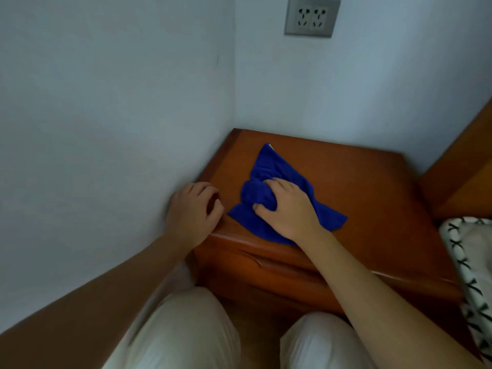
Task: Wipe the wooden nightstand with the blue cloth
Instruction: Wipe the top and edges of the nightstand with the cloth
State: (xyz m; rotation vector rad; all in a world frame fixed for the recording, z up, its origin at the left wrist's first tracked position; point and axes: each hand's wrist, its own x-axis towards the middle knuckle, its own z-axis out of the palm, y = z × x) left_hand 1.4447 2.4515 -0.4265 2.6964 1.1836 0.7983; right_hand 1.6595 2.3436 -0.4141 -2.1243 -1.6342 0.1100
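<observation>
The wooden nightstand (359,187) stands in a corner between two pale walls, its reddish-brown top facing me. A blue cloth (269,166) lies spread on the left half of the top, bunched in the middle. My right hand (287,209) presses on the cloth and grips the bunched part with curled fingers. My left hand (193,209) rests on the nightstand's front left corner, fingers curled over the edge beside the wall, holding nothing loose.
A drawer front (266,272) faces my knees (186,328) below the top. A wooden headboard (463,169) and patterned black-and-white bedding (468,259) border the right side. A wall socket (312,16) sits high above the nightstand.
</observation>
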